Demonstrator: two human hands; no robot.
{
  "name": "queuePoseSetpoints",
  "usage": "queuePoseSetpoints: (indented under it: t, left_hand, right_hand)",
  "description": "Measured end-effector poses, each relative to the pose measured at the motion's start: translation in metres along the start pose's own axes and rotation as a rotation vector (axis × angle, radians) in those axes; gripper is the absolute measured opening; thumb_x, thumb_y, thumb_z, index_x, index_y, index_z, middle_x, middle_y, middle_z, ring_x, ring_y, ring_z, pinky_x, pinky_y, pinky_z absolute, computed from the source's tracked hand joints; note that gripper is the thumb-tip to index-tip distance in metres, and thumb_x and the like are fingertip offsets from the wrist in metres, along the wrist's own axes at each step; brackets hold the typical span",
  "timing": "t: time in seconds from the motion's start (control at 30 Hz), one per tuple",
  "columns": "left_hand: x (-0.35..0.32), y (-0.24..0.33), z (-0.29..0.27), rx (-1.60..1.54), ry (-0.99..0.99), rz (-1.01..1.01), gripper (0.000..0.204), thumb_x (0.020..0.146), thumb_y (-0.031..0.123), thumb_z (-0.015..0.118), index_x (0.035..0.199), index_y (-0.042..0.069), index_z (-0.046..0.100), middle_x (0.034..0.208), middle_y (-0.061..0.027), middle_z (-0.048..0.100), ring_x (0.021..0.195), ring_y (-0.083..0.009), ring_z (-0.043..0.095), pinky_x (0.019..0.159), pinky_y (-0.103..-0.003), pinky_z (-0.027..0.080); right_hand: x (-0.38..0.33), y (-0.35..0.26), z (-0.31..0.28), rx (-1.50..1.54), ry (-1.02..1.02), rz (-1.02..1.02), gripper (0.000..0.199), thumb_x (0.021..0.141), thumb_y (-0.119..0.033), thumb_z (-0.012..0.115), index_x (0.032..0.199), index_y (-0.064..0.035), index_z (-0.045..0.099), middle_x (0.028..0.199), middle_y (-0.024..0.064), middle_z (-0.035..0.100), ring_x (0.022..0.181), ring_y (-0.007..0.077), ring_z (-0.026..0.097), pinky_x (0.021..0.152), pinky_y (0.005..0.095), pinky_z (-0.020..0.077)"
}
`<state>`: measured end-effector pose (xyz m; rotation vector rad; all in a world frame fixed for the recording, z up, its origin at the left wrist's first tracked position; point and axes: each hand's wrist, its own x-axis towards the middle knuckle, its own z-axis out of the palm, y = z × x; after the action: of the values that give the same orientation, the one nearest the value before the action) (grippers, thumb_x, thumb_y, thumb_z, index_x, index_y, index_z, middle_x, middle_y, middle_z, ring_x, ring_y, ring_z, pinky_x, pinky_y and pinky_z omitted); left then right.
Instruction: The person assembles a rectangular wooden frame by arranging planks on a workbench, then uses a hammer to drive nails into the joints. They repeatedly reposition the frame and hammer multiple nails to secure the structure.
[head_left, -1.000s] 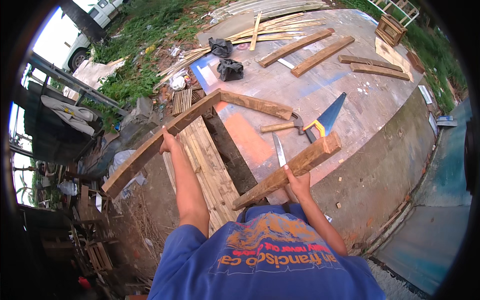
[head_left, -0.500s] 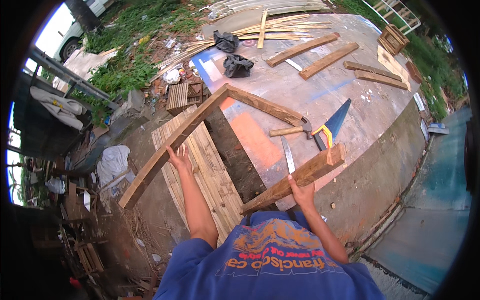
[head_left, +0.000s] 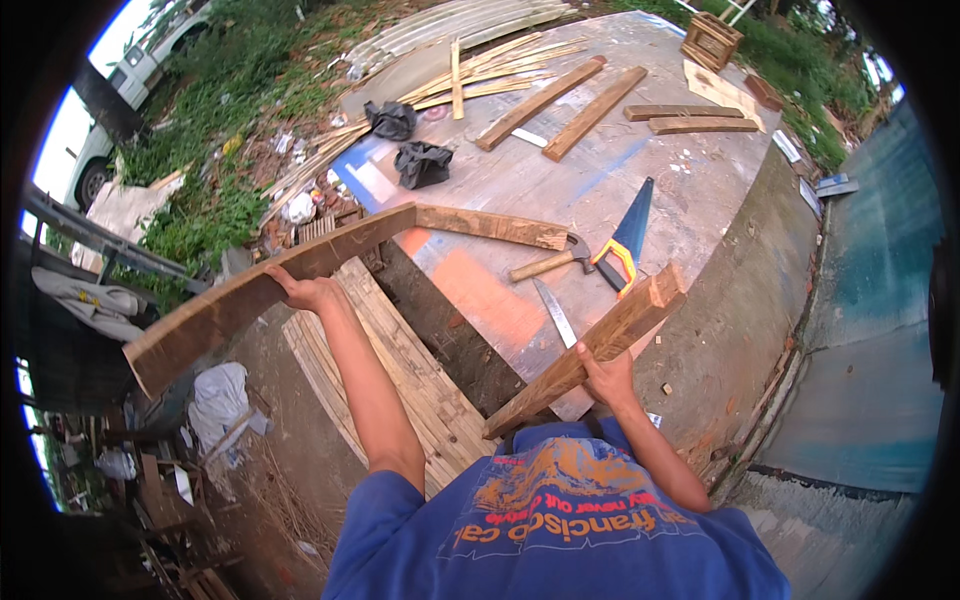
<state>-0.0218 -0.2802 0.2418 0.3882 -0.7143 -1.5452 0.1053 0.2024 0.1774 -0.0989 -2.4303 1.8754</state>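
Note:
My left hand is closed on the lower edge of a long wooden beam, which is tilted up and off to my left. At its far end this beam meets a second beam in a corner. My right hand grips a shorter, thick wooden beam slanting across in front of me on the right, its fingers partly hidden behind it. Between the beams lie a claw hammer, a handsaw with a yellow and black handle, and a bare metal blade.
A paint-stained board carries several loose beams, two black plastic bags and thin wooden strips. Left of me are wooden slats and a white sack. A blue-green metal sheet stands at right.
The long beam's near end has swung left and upward with my left hand. My right hand keeps its grip on the shorter beam. The whole view has shifted slightly.

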Motion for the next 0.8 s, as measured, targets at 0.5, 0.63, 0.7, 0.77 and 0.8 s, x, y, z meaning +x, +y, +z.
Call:
queuePoseSetpoints:
  t: [0.5,0.63,0.7,0.77,0.8]
  left_hand:
    - [-0.058,0.017,0.121,-0.005,0.193,-0.311,0.104,0.074,0.066,0.078,0.149,0.006,0.039,0.153,-0.0116,0.04,0.135,-0.0286,0.045,0.113,-0.049,0.035]
    - [-0.098,-0.06,0.096,-0.111,0.189,-0.434,0.12,0.072,0.074,0.073,0.158,0.01,0.019,0.163,-0.0122,0.023,0.146,-0.0286,0.031,0.119,-0.052,0.023]
    - [-0.175,-0.084,0.122,-0.115,0.237,-0.506,0.121,0.074,0.075,0.068,0.16,0.01,0.013,0.167,-0.0122,0.011,0.152,-0.0277,0.016,0.123,-0.05,0.01]
    - [-0.201,-0.123,0.113,-0.05,0.393,-0.625,0.118,0.076,0.079,0.062,0.158,0.007,0.018,0.164,-0.0132,0.022,0.15,-0.0276,0.025,0.122,-0.052,0.014]
    - [-0.167,-0.166,0.064,-0.15,0.319,-0.635,0.114,0.074,0.085,0.056,0.158,0.016,0.022,0.163,-0.0097,0.027,0.15,-0.0301,0.021,0.122,-0.051,0.01]
  right_hand:
    - [-0.007,0.007,-0.067,0.11,0.143,-0.081,0.031,0.087,-0.023,0.078,0.095,0.0044,0.066,0.086,0.0108,0.07,0.079,0.0185,0.066,0.074,0.034,0.0524]
    - [0.024,0.009,-0.081,0.313,0.103,0.015,0.027,0.09,-0.021,0.076,0.096,0.0037,0.066,0.087,0.0091,0.07,0.081,0.0179,0.066,0.075,0.0335,0.0524]
    - [0.043,0.026,-0.096,0.272,0.105,0.052,0.026,0.09,-0.02,0.075,0.096,0.0035,0.066,0.087,0.0086,0.07,0.081,0.0176,0.066,0.075,0.0333,0.0523]
    - [0.058,0.037,-0.105,0.257,0.067,0.075,0.026,0.091,-0.02,0.074,0.096,0.0036,0.066,0.087,0.0084,0.07,0.081,0.0175,0.066,0.076,0.0333,0.0521]
    - [0.063,0.036,-0.105,0.268,0.005,0.072,0.026,0.091,-0.02,0.074,0.096,0.0037,0.066,0.087,0.0085,0.07,0.082,0.0175,0.066,0.076,0.0333,0.0519]
